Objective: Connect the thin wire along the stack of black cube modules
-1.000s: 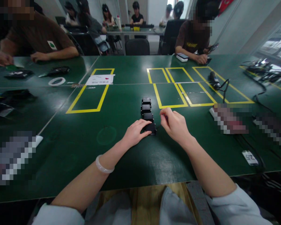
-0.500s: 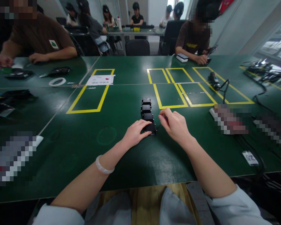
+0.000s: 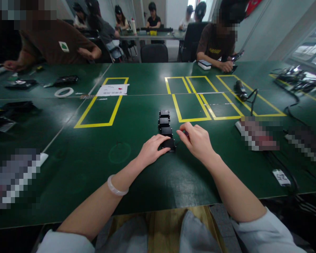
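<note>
Several small black box-shaped parts stand in a row running away from me, small bright points along their sides. My left hand (image 3: 155,148) grips the nearest black box (image 3: 169,144), thumb on the near side and fingers over the far side. Just beyond it is another black box (image 3: 166,131); the farthest black box (image 3: 164,113) ends the row. To the right of the nearest box, my right hand (image 3: 196,140) is closed in a pinch. A thin dark line shows between its fingertips and the box's side, too small to name.
The green table (image 3: 147,189) carries yellow tape outlines (image 3: 176,109). A white paper (image 3: 113,90) and a tape roll (image 3: 64,92) lie at the left. On the right are a dark device (image 3: 241,91) with a cable and a blurred-out flat object (image 3: 258,135). Two people sit opposite.
My left hand stays on the nearest box. The fingers of my right hand shift slightly in their pinch. The person at the far left has moved their arms and leaned right.
</note>
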A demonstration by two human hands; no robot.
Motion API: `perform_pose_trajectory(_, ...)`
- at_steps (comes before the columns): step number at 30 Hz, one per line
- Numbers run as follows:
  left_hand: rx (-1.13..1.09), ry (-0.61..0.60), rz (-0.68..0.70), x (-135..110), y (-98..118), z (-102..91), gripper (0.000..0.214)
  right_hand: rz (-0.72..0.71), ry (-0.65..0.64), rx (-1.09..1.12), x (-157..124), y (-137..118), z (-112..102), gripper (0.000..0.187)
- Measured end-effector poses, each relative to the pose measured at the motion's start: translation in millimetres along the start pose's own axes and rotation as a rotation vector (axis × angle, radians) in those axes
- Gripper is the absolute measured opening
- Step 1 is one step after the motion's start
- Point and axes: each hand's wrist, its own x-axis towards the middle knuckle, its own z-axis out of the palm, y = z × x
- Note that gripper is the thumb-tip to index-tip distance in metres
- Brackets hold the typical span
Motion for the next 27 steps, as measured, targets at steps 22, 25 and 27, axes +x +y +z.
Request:
perform_pose_trajectory(22, -0.008, 0.001, -0.006, -0.3, 0.5, -0.2, 0.038, -0.026, -0.009, 0.022, -1.3, -1.9, -0.7, 0.022)
perform_pose_trajectory(25, -0.006, -0.002, -0.008, -0.1, 0.9, -0.8, 0.038, -0.026, -0.007, 0.024, -1.0, -2.4, -1.1, 0.019)
perform_pose_trajectory(27, -0.006, -0.002, -0.006, 0.0, 1.0, -0.8, 0.038, -0.036, -0.011, 0.029, -0.9, -3.0, -1.6, 0.018)
